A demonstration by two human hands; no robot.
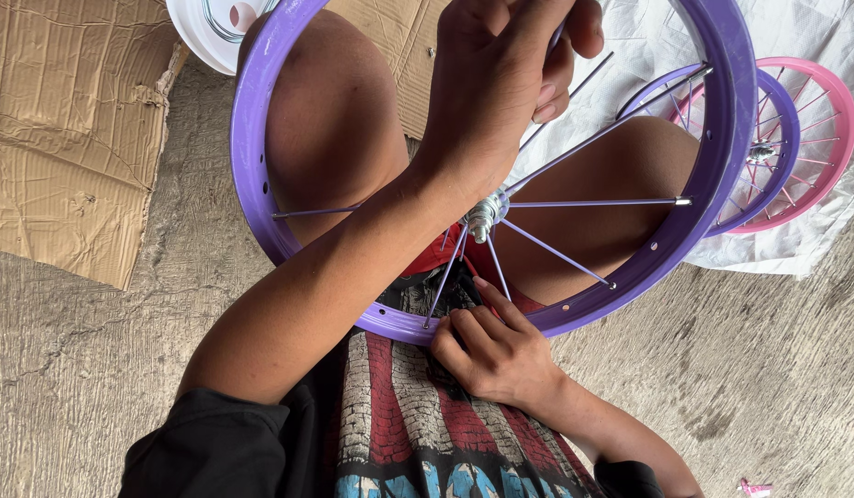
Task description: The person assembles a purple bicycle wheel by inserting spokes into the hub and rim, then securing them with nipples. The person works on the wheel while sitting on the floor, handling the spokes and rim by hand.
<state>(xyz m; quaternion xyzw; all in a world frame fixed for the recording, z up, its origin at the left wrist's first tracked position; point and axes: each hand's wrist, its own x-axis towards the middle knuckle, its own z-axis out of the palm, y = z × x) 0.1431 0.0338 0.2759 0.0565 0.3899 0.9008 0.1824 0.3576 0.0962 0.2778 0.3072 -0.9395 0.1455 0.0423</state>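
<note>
While purple rim rests across knees, left hand fingers pinch spoke; right hand fingers press rim's near edge.

A purple bicycle wheel rim stands nearly upright across the person's knees, its lower edge against a printed shirt. A silver hub sits at its centre, with only some thin purple spokes fitted, fanning out to the rim; many of the rim's holes stand open.
</note>
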